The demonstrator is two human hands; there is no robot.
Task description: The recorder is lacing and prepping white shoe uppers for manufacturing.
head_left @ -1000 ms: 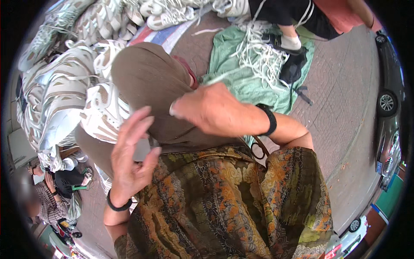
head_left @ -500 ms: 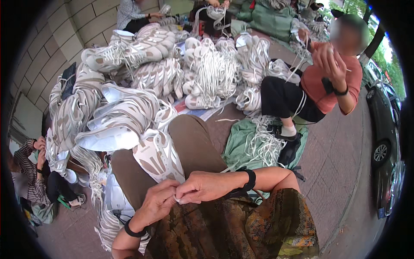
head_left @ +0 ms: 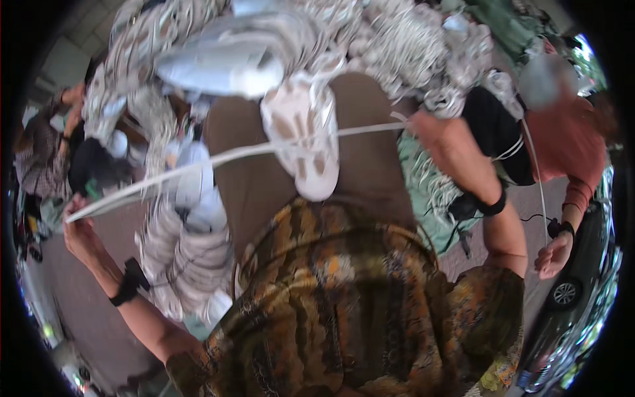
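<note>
A white shoelace [head_left: 231, 155] stretches in a long line from one of my hands to the other. It crosses a white and beige shoe upper [head_left: 316, 180] lying on my lap, toe toward me; whether it passes through the eyelets cannot be made out. Far out to the left, my left hand [head_left: 84, 235] pinches the lace's left part, which looks doubled. My right hand [head_left: 453, 149], smeared by motion, is closed on the lace's other end, beyond my right knee.
Bundles of shoe uppers [head_left: 198, 248] hang by my left leg, and more are heaped ahead, with bunched laces [head_left: 407, 56]. A green sack [head_left: 423, 192] with laces lies right. One person [head_left: 569, 145] sits at the right, another [head_left: 49, 155] at the left; a dark car [head_left: 562, 324] stands beyond.
My hands, together before at the shoe upper, have swung wide apart with the lace drawn out between them. The view has tilted down toward my lap.
</note>
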